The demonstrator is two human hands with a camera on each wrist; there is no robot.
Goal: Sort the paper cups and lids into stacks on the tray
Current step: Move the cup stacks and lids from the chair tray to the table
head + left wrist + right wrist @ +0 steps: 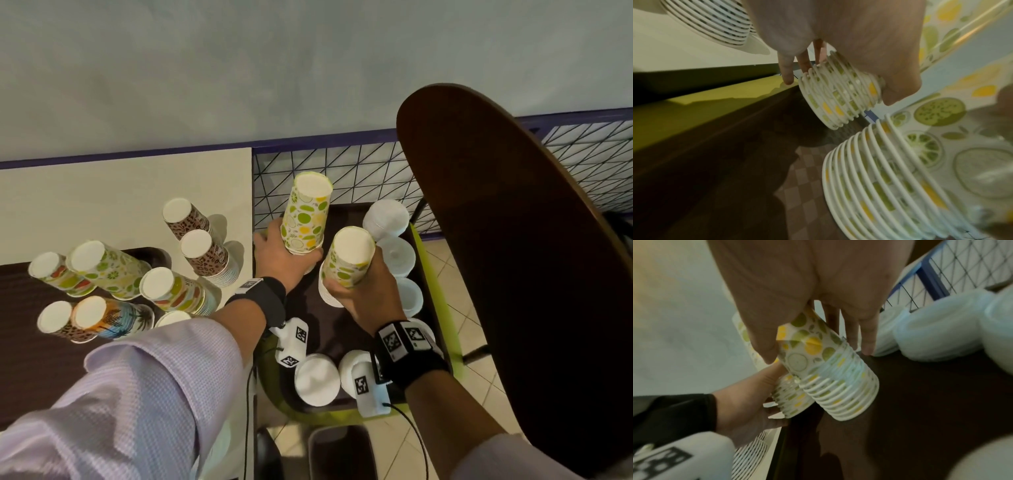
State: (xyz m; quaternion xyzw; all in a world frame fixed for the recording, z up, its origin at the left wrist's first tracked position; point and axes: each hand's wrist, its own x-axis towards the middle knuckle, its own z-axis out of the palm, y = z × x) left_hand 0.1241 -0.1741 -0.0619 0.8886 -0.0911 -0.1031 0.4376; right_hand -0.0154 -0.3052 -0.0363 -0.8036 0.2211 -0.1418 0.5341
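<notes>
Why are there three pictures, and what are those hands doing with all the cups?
A person is wearing three cameras: one on the head, one on each wrist. The big picture looks down from the head. The other two look along each hand.

The left hand grips one stack of lemon-and-lime cups. The right hand grips another stack just like it. All the cups are upside down.

Under the hands is a dark tray with piles of white lids along its edges. On the left a second dark tray holds more cup stacks, and two brown spotted stacks stand on the pale table.
</notes>
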